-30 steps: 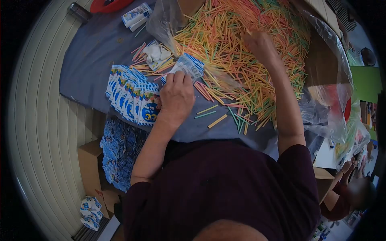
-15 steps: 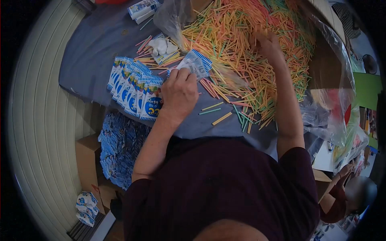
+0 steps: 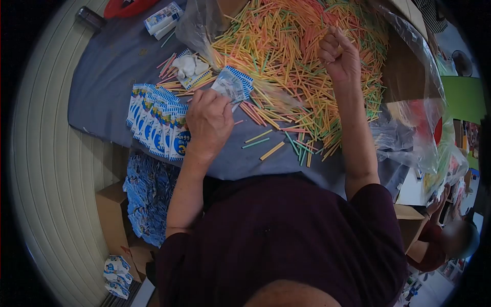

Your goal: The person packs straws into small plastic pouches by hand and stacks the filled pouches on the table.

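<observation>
My left hand, fingers bent together, grips the near edge of a blue-and-white packet. Just left of it, a fanned row of printed packets lies on the grey cloth. My right hand is curled over the big pile of coloured sticks, palm side partly showing; what its fingers hold, if anything, is too small to tell. A white crumpled piece rests on another packet beyond my left hand. Several loose sticks lie near the table's front edge.
Clear plastic sheeting borders the pile on the right. At the back left are white-and-blue packs, a red object and a dark bottle. A blue heap sits below the table. Another person is at lower right.
My right hand has come up from the sticks and turned, its fingers now curled. My left hand stays at the packet. The whole view has shifted slightly.
</observation>
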`<state>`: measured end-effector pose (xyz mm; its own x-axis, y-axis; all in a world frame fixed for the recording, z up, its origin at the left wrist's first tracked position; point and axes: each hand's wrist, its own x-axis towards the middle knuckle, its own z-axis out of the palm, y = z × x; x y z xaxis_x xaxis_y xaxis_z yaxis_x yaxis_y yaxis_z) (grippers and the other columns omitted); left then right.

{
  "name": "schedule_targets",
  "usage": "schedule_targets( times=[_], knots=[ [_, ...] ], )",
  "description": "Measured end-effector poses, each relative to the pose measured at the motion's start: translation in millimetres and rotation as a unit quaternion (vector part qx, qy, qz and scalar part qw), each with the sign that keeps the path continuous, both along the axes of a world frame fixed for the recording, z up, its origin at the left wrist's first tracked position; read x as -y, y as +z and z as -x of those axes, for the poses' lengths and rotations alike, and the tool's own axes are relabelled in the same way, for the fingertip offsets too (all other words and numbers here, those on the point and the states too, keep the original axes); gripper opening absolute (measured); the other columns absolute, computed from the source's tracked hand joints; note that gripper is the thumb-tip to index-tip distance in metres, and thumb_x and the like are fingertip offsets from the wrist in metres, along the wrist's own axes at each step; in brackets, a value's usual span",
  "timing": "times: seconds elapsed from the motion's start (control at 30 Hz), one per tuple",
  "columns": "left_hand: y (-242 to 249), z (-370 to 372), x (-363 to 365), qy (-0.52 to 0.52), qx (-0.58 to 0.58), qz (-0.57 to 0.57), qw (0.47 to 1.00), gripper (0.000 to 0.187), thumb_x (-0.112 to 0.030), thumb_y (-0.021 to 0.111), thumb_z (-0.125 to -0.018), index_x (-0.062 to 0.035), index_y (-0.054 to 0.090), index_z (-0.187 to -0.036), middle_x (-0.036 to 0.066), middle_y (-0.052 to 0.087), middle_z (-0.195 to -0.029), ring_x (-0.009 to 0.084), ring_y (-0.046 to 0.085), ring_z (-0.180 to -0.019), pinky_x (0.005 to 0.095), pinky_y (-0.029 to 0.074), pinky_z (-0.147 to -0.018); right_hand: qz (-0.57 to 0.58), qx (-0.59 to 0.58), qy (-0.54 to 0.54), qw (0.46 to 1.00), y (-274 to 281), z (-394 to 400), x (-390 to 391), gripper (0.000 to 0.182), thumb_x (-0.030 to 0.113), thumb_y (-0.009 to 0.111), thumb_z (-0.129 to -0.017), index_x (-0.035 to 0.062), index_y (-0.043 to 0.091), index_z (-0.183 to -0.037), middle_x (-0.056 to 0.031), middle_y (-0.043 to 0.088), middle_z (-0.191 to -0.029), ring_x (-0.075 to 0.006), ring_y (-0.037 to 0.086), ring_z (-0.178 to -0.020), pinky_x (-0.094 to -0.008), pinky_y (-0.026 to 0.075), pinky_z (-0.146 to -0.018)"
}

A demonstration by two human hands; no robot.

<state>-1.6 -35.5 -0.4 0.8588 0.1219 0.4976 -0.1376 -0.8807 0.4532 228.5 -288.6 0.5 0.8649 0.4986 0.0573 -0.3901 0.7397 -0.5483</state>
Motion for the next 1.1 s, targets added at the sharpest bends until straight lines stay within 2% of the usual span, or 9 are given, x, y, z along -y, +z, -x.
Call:
schedule_targets(
  times=[0.2,0.33,0.4,0.53,0.6,0.83,0.9,0.97,1.1],
  knots=[
    [12,4,-2,0.013,-0.082,-0.015,0.996,0.010,-0.007,0.067,-0.075,-0.0051,0.069,-0.085,0.009,0.062,-0.083,0.0304,0.059,-0.083,0.0419,0.049,-0.073,-0.005,0.057,0.057,0.997,-11,-8,-2,0.020,0.028,0.056,-0.100,0.0077,0.058,-0.103,0.0073,0.027,-0.057,-0.0087,0.023,-0.048,-0.0265,0.025,-0.046],
    [13,2,-9,-0.022,-0.087,-0.013,0.996,0.010,-0.008,0.068,-0.077,-0.0029,0.070,-0.085,0.010,0.063,-0.081,0.0298,0.060,-0.080,0.0404,0.049,-0.071,0.005,0.041,0.045,0.998,6,12,-18,0.025,0.031,0.052,-0.101,0.0071,0.058,-0.103,0.0065,0.031,-0.059,-0.0087,0.025,-0.048,-0.0273,0.027,-0.045],
    [9,0,-13,-0.013,-0.088,-0.015,0.996,0.011,-0.008,0.069,-0.079,-0.0009,0.071,-0.087,0.011,0.064,-0.081,0.0291,0.060,-0.077,0.0388,0.048,-0.070,0.086,-0.068,-0.106,0.988,26,28,-36,0.029,0.033,0.049,-0.102,0.0055,0.058,-0.103,0.0060,0.033,-0.061,-0.0087,0.026,-0.048,-0.0282,0.029,-0.045],
    [2,-4,-15,-0.016,-0.061,0.180,0.982,0.008,0.001,0.070,-0.075,0.0011,0.070,-0.082,0.008,0.064,-0.075,0.0201,0.062,-0.069,0.0312,0.050,-0.065,0.121,-0.045,-0.091,0.987,36,41,-40,0.027,0.031,0.048,-0.103,0.0052,0.058,-0.104,0.0056,0.034,-0.063,-0.0085,0.028,-0.048,-0.0268,0.029,-0.044],
    [3,-7,-7,-0.028,-0.037,0.281,0.959,0.008,0.002,0.072,-0.072,0.0008,0.070,-0.079,0.008,0.064,-0.072,0.0184,0.062,-0.067,0.0305,0.050,-0.063,-0.027,0.074,0.099,0.992,36,42,-34,0.027,0.032,0.045,-0.104,0.0082,0.059,-0.104,0.0058,0.031,-0.060,-0.0079,0.027,-0.046,-0.0254,0.027,-0.041],
    [20,-23,33,-0.058,-0.035,0.431,0.900,0.010,0.004,0.076,-0.078,0.0010,0.068,-0.084,0.000,0.067,-0.077,0.0047,0.059,-0.069,0.0200,0.048,-0.063,-0.038,0.178,0.020,0.983,72,91,-59,0.037,0.037,0.038,-0.105,0.0100,0.061,-0.098,0.0050,0.024,-0.054,-0.0083,0.024,-0.044,-0.0269,0.024,-0.040],
    [24,-28,43,-0.059,-0.044,0.459,0.885,0.011,0.004,0.076,-0.078,0.0006,0.068,-0.085,0.000,0.066,-0.076,0.0045,0.059,-0.068,0.0197,0.048,-0.062,-0.033,0.227,-0.001,0.973,71,93,-62,0.046,0.040,0.030,-0.106,0.0053,0.059,-0.103,0.0031,0.034,-0.055,-0.0113,0.036,-0.048,-0.0274,0.035,-0.047],
    [24,-31,49,-0.089,-0.049,0.519,0.849,0.013,0.000,0.078,-0.077,0.0010,0.068,-0.084,0.002,0.067,-0.075,0.0048,0.059,-0.067,0.0200,0.048,-0.061,0.116,0.276,-0.127,0.946,76,101,-67,0.048,0.041,0.036,-0.105,0.0007,0.061,-0.101,-0.0053,0.056,-0.061,-0.0173,0.059,-0.060,-0.0318,0.050,-0.056],
    [21,-38,55,-0.104,-0.051,0.525,0.843,0.013,0.001,0.078,-0.077,0.0010,0.067,-0.085,0.002,0.067,-0.077,0.0046,0.059,-0.067,0.0199,0.049,-0.061,0.162,0.298,-0.091,0.936,60,98,-56,0.052,0.044,0.036,-0.104,-0.0025,0.061,-0.101,-0.0131,0.069,-0.082,-0.0233,0.069,-0.077,-0.0358,0.055,-0.071]
  ],
)
